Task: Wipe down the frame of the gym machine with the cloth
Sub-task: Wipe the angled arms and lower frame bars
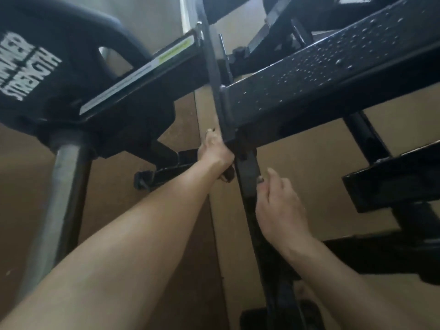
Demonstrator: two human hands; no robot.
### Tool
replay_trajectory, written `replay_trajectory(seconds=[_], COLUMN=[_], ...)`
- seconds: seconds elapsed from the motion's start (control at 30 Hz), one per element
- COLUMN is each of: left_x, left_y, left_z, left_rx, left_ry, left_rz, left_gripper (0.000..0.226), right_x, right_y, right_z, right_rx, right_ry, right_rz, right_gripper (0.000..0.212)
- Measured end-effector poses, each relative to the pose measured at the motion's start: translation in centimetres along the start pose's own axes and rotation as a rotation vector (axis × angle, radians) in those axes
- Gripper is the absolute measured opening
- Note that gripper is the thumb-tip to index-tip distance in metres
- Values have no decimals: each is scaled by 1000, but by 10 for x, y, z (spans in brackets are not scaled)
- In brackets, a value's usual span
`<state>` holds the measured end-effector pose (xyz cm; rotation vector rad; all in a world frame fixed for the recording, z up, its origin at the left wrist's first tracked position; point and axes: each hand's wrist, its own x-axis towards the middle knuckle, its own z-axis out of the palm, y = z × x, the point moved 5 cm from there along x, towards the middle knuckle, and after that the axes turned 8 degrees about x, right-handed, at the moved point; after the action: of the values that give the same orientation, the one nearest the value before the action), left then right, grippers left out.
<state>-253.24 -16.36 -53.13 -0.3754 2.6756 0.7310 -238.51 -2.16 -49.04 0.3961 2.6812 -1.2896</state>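
The gym machine's black frame fills the view. A slanted black bar [250,177] runs from a wet, droplet-covered beam [321,75] down to the floor. My left hand [215,153] reaches to the bar just under the beam joint, and its fingers curl round a small dark bunch that looks like the cloth [226,175], pressed against the bar's left side. The hand hides most of the cloth. Lower on the same bar, my right hand [277,203] grips it from the right, thumb on its front face.
A black weight plate [47,75] with white lettering hangs at the left on a grey sleeve [64,177]. A labelled arm [142,75] crosses above. More black frame members [390,177] stand at the right. Brown floor [297,148] lies underneath.
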Motion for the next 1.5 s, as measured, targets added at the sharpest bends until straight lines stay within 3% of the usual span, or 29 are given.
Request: replay_trajectory(seconds=[0.07, 0.17, 0.23, 0.37, 0.47, 0.6, 0.83, 0.97, 1.03, 1.13, 1.27, 1.5], left_x=[-13, -25, -20, -6, -17, -26, -17, -24, -22, -20, -29, -36], left_y=[4, -15, -35, -51, -29, -23, -51, -58, -56, -38, -9, -24], left_z=[-23, -49, -50, -45, -34, -26, -54, -59, -60, -50, -30, -44], left_rx=[92, 340, 514, 520, 476, 441, 694, 814, 764, 587, 548, 871], left_ry=[139, 341, 392, 322, 266, 294, 281, 255, 224, 167, 222, 180], left_rz=[131, 275, 364, 377, 513, 527, 437, 426, 379, 426, 481, 424], left_gripper=[42, 43, 41, 35, 35, 39, 33, 46, 51, 39, 34, 52], right_x=[13, 8, 1, 3, -1, 0, 3, -1, -1, -1, 0, 4], right_y=[-9, -13, -13, -8, -10, -8, -6, -8, -9, -10, -9, -10], right_z=[20, 42, 46, 45, 47, 47, 45, 45, 46, 47, 46, 47], right_rx=[56, -131, -204, -218, -228, -246, -218, -210, -223, -241, -251, -284], right_ry=[-3, 82, 128, 163, 187, 222, 210, 202, 210, 215, 222, 124], right_rz=[12, -43, -93, -91, -78, -88, -106, -106, -108, -107, -128, -105], right_gripper=[54, 62, 64, 63, 61, 59, 57, 58, 59, 60, 60, 65])
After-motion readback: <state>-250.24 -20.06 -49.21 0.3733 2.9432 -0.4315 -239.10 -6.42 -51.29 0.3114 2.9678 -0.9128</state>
